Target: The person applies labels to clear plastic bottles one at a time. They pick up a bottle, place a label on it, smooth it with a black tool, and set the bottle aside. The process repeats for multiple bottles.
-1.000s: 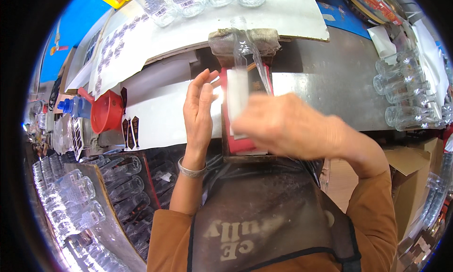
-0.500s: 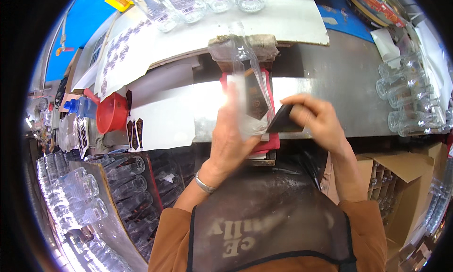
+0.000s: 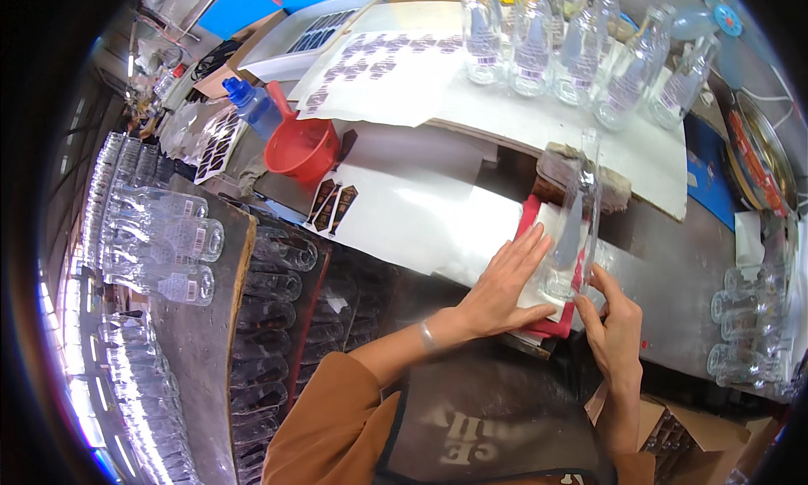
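A clear glass bottle (image 3: 562,270) lies on its side over a red cloth (image 3: 555,326), its neck across a cloth-wrapped rest (image 3: 621,190). A grey-blue patch shows through the glass. My left hand (image 3: 502,293) is flat beside the bottle, its fingers straight and the fingertips at the glass. At the base end, my right hand (image 3: 615,323) has its thumb and fingers bent around the bottle's edge. Left of them, a white sheet (image 3: 412,224) bears a few dark, pointed labels (image 3: 334,205).
Upright bottles (image 3: 530,51) stand on the white board behind. A red dipper (image 3: 301,148) and a blue-capped bottle (image 3: 251,106) sit at left. Bottles lie stacked at far left (image 3: 160,241) and right (image 3: 745,325). An open carton (image 3: 699,430) stands below right.
My view has swung left. The dark flat piece that was in my right hand is out of sight, and that hand is now at the bottle's base. The bottle's dark label no longer faces up.
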A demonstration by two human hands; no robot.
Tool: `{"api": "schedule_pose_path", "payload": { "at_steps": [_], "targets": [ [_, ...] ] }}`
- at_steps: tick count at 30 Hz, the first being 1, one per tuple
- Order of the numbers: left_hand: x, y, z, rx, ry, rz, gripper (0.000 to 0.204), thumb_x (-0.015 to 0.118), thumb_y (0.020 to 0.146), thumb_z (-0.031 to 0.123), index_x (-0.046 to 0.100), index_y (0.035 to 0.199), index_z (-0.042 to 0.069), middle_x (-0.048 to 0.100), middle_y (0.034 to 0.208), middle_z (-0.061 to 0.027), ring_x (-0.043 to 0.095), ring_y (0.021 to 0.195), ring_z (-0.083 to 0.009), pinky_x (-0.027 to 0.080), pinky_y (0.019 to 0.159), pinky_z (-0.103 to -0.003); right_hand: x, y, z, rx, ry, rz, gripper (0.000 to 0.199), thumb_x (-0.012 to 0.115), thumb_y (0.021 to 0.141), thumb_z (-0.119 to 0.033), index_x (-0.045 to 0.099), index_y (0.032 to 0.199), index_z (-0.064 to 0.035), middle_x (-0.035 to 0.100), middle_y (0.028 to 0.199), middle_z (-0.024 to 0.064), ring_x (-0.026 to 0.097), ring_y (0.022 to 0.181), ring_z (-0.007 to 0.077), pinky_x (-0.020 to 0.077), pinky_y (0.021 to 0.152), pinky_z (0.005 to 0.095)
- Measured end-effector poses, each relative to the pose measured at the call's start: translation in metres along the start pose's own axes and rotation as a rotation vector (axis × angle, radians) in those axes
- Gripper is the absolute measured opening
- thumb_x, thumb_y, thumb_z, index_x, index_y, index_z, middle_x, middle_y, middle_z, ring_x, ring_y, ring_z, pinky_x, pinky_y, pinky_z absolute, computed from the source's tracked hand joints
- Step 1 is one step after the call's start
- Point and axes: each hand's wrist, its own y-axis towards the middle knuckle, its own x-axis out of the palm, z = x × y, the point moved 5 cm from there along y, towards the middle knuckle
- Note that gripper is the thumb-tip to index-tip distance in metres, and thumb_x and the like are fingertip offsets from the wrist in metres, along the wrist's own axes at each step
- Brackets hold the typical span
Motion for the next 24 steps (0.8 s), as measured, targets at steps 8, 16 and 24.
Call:
{"api": "schedule_pose_path", "payload": {
  "at_steps": [8,16,24],
  "targets": [
    [-0.203,0.078,-0.15,-0.093,0.711,0.516,0.077,0.069,0.092,0.038,0.039,0.149,-0.003,0.044,0.151,-0.0238,0.039,0.142,-0.0404,0.029,0.115,-0.055,-0.016,0.002,0.029,0.08,0.092,0.095,0.034,0.072,0.089,-0.01,0.065,0.121,0.0011,0.075,0.1,0.0107,0.048,0.055,0.0085,0.0438,0.055,0.0256],
    [-0.215,0.107,-0.182,-0.382,0.946,0.153,0.077,0.056,0.094,0.054,0.044,0.147,-0.001,0.054,0.142,-0.0223,0.036,0.143,-0.0408,0.018,0.117,-0.063,-0.016,0.01,0.021,0.048,0.1,0.154,0.029,0.07,0.089,-0.005,0.067,0.117,0.0008,0.074,0.093,0.0095,0.049,0.056,0.008,0.0445,0.055,0.0241],
    [-0.216,0.066,-0.159,-0.076,0.837,0.169,0.06,0.071,0.087,0.012,0.05,0.143,0.005,0.052,0.146,-0.0165,0.043,0.14,-0.0331,0.032,0.115,-0.049,-0.004,0.003,0.023,0.005,0.148,-0.05,0.06,0.081,0.077,-0.009,0.06,0.132,-0.0004,0.071,0.109,0.0106,0.048,0.057,0.0112,0.0443,0.056,0.0266]
  ]
}}
